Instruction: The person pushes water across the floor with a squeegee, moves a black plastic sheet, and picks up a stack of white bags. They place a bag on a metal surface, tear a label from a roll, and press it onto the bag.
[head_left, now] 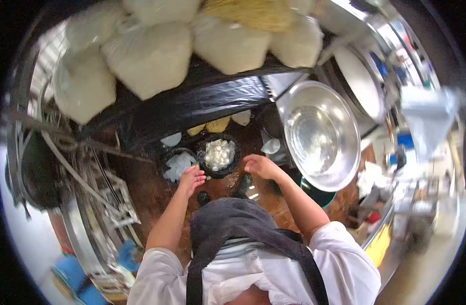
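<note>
My left hand (192, 180) is held out in front of me with its fingers loosely extended and nothing visible in it. It is nearest to a dark container holding a whitish plastic bag (180, 164). My right hand (259, 166) hangs at a similar height, fingers slightly bent, also without a visible object. Between and beyond the hands, a round black tub (236, 158) stands low down, filled with pale, whitish pieces (219, 153) whose kind I cannot make out. Neither hand appears to touch it.
A large steel bowl (350, 137) is tilted at my right. Several plastic bags of white content (149, 58) line the shelf ahead, with yellow strips (248, 12) above. A metal rack (118, 203) stands left. The reddish-brown floor (273, 201) looks wet.
</note>
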Demonstrator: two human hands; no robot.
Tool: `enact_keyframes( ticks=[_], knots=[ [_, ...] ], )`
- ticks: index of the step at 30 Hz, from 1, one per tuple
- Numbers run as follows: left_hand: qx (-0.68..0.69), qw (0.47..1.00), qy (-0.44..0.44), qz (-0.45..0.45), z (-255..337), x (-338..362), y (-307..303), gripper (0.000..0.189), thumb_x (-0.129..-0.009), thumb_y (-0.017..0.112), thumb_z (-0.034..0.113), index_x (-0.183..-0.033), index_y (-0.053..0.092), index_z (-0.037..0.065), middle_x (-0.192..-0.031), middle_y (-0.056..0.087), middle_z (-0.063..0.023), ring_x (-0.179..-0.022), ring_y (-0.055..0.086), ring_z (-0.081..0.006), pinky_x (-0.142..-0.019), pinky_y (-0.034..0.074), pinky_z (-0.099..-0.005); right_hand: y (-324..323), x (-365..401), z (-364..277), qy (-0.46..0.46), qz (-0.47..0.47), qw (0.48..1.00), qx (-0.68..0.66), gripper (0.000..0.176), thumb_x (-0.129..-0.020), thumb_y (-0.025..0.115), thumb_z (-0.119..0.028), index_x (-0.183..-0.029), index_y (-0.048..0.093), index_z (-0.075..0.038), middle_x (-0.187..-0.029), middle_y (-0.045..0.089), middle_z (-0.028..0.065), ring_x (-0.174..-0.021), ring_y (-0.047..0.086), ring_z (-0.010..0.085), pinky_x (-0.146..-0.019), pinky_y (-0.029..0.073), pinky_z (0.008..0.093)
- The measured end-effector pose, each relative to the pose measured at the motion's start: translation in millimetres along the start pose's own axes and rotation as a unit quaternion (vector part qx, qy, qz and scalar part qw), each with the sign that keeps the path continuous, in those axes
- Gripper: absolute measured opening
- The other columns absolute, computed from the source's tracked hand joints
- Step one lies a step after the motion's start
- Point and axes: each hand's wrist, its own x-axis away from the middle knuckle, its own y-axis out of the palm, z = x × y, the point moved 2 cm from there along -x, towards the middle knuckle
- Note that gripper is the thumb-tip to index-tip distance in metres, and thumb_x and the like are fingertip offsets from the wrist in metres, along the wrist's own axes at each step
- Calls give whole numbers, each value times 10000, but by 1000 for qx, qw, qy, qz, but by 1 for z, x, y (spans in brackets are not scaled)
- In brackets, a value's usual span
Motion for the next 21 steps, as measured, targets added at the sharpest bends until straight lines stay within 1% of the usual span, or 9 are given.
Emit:
enact_keyframes(
  ticks=[3, 6, 9, 10, 11, 12, 13, 16, 21],
  knots=[
    [-82, 996, -7, -41, 11, 20, 29, 461, -984, 625, 298, -1352, 460, 74, -1064, 660, -112, -844, 671, -238, -755, 574, -400, -10, 78, -22, 7, 96, 995, 33, 272, -870, 738, -206, -1083, 689, -44, -951, 726, 129, -884, 694, 204, -802, 543, 345],
    [-131, 988, -13, -80, 9, 24, 61, 459, -983, 626, 273, -1359, 457, 71, -1070, 657, -120, -850, 672, -245, -753, 576, -399, -22, 158, -7, 124, 183, 974, -44, 187, -870, 735, -214, -940, 720, -41, -916, 728, 110, -865, 700, 207, -776, 548, 347],
    [-171, 977, -11, -126, -12, 24, 105, 419, -982, 623, 261, -1329, 485, 72, -1062, 659, -123, -863, 674, -252, -760, 573, -399, -23, 246, 20, 81, 297, 950, -62, 188, -918, 710, -196, -891, 679, -13, -770, 656, 38, -741, 606, 118, -695, 511, 298],
    [-188, 972, -12, -144, -19, 32, 124, 413, -983, 621, 265, -1325, 489, 74, -1059, 660, -123, -862, 674, -253, -761, 572, -398, -22, 272, 39, 111, 281, 953, -33, 272, -954, 670, -275, -879, 669, -13, -763, 633, 36, -715, 593, 125, -670, 509, 315],
    [-204, 966, -13, -158, -22, 40, 149, 408, -983, 620, 268, -1320, 493, 76, -1056, 662, -123, -862, 675, -253, -762, 571, -398, -12, 297, 67, 82, 308, 945, -70, 329, -973, 638, -337, -887, 675, -21, -762, 618, 50, -713, 596, 141, -689, 516, 331],
    [-227, 956, -22, -185, -30, 49, 179, 421, -981, 626, 274, -1329, 495, 78, -1054, 664, -121, -859, 675, -251, -758, 571, -393, -10, 331, 69, 123, 324, 935, -79, 322, -971, 640, -340, -905, 681, -28, -788, 635, 65, -744, 612, 155, -720, 519, 335],
    [-250, 946, -32, -206, -45, 61, 206, 433, -978, 631, 281, -1337, 496, 80, -1052, 666, -120, -856, 675, -248, -754, 571, -387, -4, 364, 68, 164, 334, 924, -91, 315, -969, 642, -342, -923, 687, -34, -814, 653, 79, -776, 628, 170, -750, 523, 340],
    [-320, 903, -25, -285, -107, 106, 299, 419, -972, 647, 281, -1315, 524, 74, -1020, 677, -105, -853, 675, -229, -766, 564, -376, 31, 454, 131, 158, 429, 885, -86, 331, -941, 664, -380, -990, 704, -56, -892, 712, 139, -851, 684, 262, -785, 532, 379],
    [-395, 832, -69, -383, -236, 176, 427, 381, -998, 604, 221, -1328, 519, 52, -1031, 674, -108, -860, 677, -216, -780, 569, -363, 100, 607, 217, 239, 523, 813, -86, 305, -918, 668, -346, -989, 696, -51, -919, 717, 161, -857, 681, 337, -753, 533, 432]
  ],
)
